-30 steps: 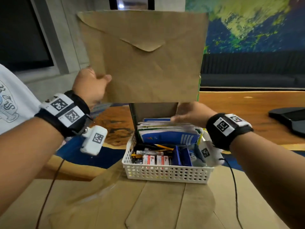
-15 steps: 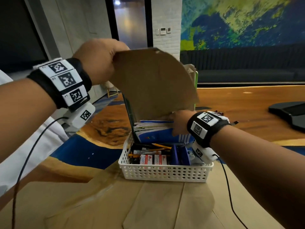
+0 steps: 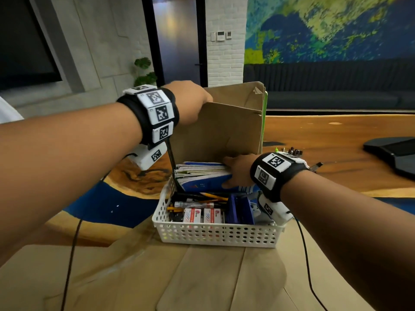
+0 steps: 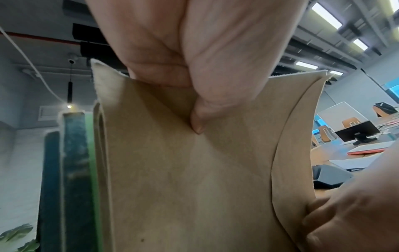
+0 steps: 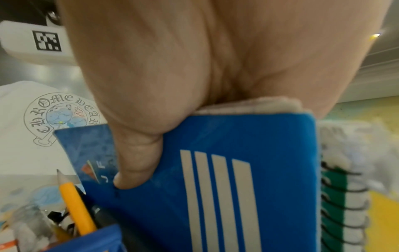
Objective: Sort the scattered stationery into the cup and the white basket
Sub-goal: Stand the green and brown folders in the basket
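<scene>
Fingers: left hand (image 3: 190,102) pinches the brown envelope (image 3: 215,135) top; right hand (image 3: 238,170) grips the blue notebook (image 3: 202,184).
Place: envelope half down at the white basket (image 3: 215,235) far wall.
Risk: envelope may buckle against notebooks; basket could tip backward.

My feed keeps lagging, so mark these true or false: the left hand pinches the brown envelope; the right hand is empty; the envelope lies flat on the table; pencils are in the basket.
1. The left hand pinches the brown envelope: true.
2. The right hand is empty: false, it holds the blue notebook.
3. The envelope lies flat on the table: false, it stands upright in the white basket.
4. Pencils are in the basket: true.
</scene>
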A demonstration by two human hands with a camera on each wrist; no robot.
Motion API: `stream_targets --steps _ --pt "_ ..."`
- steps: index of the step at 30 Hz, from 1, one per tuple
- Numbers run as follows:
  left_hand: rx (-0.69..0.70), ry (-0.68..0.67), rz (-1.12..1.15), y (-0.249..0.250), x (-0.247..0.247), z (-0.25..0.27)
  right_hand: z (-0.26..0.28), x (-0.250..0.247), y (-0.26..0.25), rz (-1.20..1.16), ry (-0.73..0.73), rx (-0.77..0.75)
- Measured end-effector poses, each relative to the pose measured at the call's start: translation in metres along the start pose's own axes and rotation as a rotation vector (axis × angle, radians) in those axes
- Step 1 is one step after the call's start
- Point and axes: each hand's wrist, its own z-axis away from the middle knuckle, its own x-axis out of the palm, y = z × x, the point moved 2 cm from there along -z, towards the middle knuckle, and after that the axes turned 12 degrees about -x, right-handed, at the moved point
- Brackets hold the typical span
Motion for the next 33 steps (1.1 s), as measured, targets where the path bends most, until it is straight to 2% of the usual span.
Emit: stream_targets --steps 9,13,22,24,26,30,31,32,33 --pt "-0.070 -0.052 0.037 0.002 0.013 -0.031 -0.005 -0.007 0.008 -0.086 -0.002 -0.042" --pt "-0.072 -0.017 0.067 -0.006 0.008 -0.032 -0.007 -0.017 0.018 -0.077 0.033 -0.052" --pt "-0.050 -0.092 0.063 -0.006 0.030 -0.028 -0.016 -0.014 0.020 -0.069 0.008 -0.030" --pt "-0.042 -0.069 0.103 -0.011 0.031 -0.020 -0.018 -0.011 0.017 -0.041 0.008 -0.003" --pt "-0.043 0.021 0.245 -0.019 0.030 -0.007 -0.019 -0.010 0.016 -0.035 0.023 0.011" --pt "-0.072 0.410 0.436 -0.030 0.025 0.050 -0.019 -0.009 0.016 -0.052 0.045 0.026" --pt "-0.109 0.417 0.492 -0.032 0.027 0.068 -0.018 -0.009 0.016 -0.047 0.049 0.033" --pt "-0.161 0.343 0.519 -0.035 0.033 0.087 -0.018 -0.009 0.015 -0.047 0.055 0.039" --pt "-0.218 0.214 0.506 -0.038 0.044 0.105 -0.018 -0.008 0.014 -0.050 0.058 0.043"
